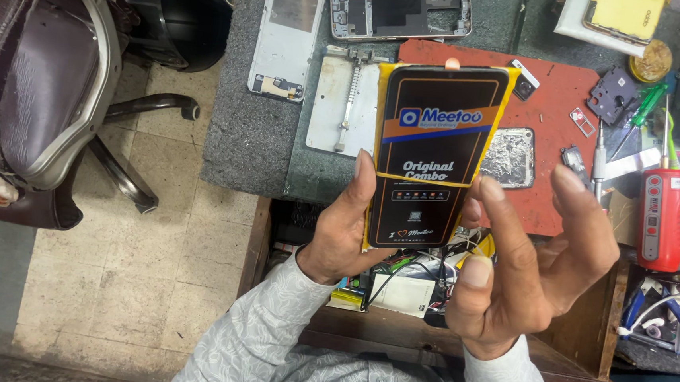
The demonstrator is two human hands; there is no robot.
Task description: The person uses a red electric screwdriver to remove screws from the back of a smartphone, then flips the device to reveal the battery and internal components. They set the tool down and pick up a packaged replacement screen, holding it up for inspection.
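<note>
Held up over the bench's (256,141) near edge: flat black-and-yellow phone-screen pack (437,154), long axis pointing away. Left hand (345,235) clamped on its left edge; right hand (530,264) just right, fingers spread, holding nothing, thumb at the lower corner.

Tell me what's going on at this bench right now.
A person holds a black replacement phone screen with a yellow-edged printed protective film upright over a repair bench. The left hand grips its lower left edge, while the right hand is spread open at its lower right corner, fingertips at the film's edge. Below lie a red work mat, an opened phone frame, a detached back panel, a metal clamp jig and a red tool. An open drawer sits underneath.
</note>
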